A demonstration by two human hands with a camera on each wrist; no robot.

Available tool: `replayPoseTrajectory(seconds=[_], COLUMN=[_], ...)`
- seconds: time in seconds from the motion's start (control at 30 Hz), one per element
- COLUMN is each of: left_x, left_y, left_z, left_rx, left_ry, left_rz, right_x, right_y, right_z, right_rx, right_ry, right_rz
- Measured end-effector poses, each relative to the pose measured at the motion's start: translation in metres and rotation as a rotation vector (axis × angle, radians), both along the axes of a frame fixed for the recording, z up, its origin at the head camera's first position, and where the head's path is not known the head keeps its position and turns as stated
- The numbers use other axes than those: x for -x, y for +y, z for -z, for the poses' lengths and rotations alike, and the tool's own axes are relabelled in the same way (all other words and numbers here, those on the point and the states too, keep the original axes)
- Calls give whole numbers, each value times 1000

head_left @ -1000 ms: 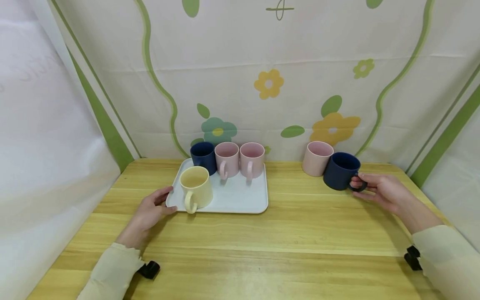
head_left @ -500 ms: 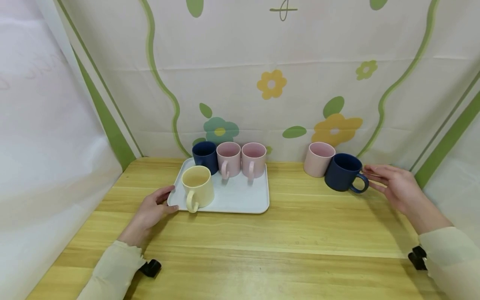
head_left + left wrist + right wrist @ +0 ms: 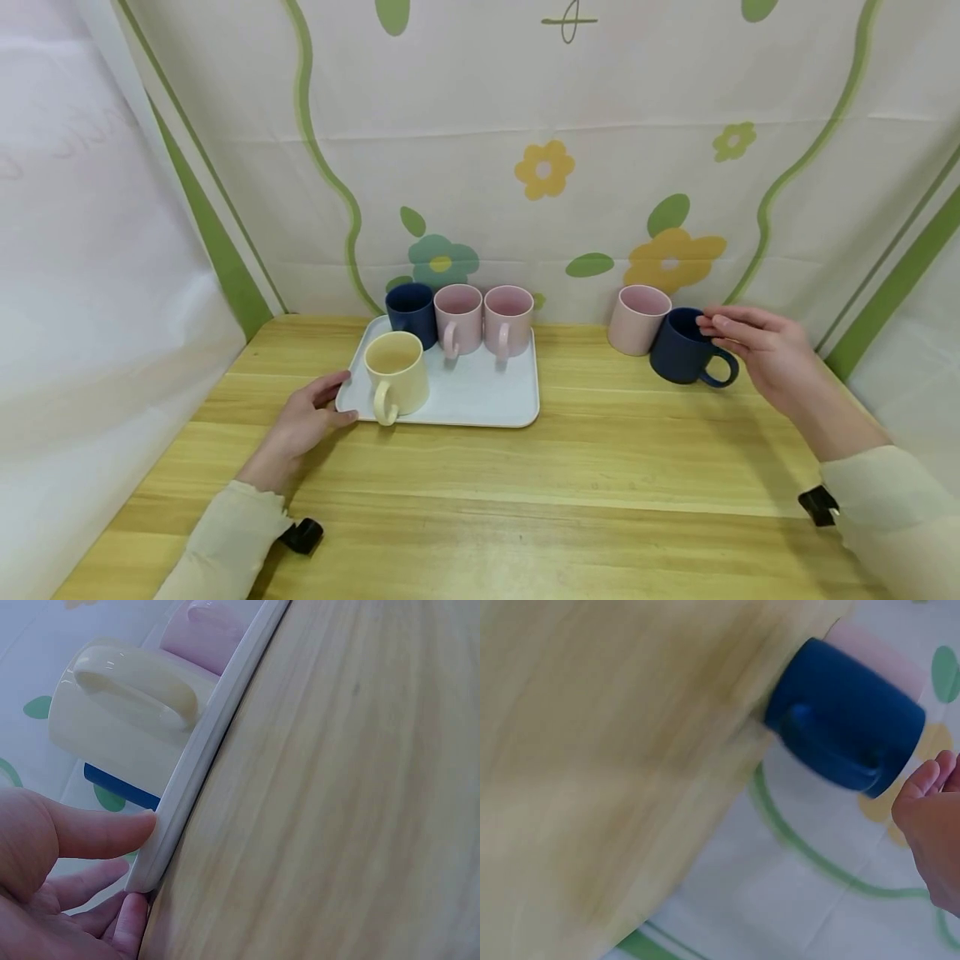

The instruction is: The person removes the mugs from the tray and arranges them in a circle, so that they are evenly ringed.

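Note:
My left hand holds the front left corner of a white tray, its thumb at the front rim and its fingers at the left side. On the tray stand a cream mug near that hand, a navy mug behind it and two pink mugs at the back. At the right, my right hand hovers by the rim of another navy mug, fingers extended and holding nothing. In the right wrist view the fingers are apart from this navy mug. Its handle points toward the front right.
Close behind the right navy mug stands a third pink mug, upright on the wooden table. A white curtain with printed flowers hangs along the table's back edge, and more white cloth hangs at the left.
My right hand has let go of the navy mug's handle, drawn back, then risen leftward to its rim. The left hand stays at the tray corner.

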State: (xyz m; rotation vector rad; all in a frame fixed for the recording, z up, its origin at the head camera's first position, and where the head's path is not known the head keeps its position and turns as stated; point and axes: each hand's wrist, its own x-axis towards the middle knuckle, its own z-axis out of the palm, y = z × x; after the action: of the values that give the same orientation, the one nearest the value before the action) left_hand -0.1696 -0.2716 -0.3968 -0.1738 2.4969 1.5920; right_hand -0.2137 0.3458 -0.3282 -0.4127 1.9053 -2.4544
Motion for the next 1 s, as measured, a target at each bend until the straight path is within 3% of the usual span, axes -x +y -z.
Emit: replayPoseTrajectory(seconds=[0.17, 0.4, 0.7, 1.0], left_x=[1, 0, -1, -1], left_y=[3, 2, 0, 1], left_z=[-1, -1, 1, -1], left_rx=[6, 13, 19, 21], left_ry=[4, 6, 1, 0], left_rz=[1, 8, 14, 8], right_x=[-2, -1, 2, 8], right_y=[-29, -64, -111, -163], right_z=[-8, -16, -13, -3], right_rx=[-77, -91, -203, -349], right_ry=[64, 112, 51, 48], right_rz=[-30, -96, -94, -127])
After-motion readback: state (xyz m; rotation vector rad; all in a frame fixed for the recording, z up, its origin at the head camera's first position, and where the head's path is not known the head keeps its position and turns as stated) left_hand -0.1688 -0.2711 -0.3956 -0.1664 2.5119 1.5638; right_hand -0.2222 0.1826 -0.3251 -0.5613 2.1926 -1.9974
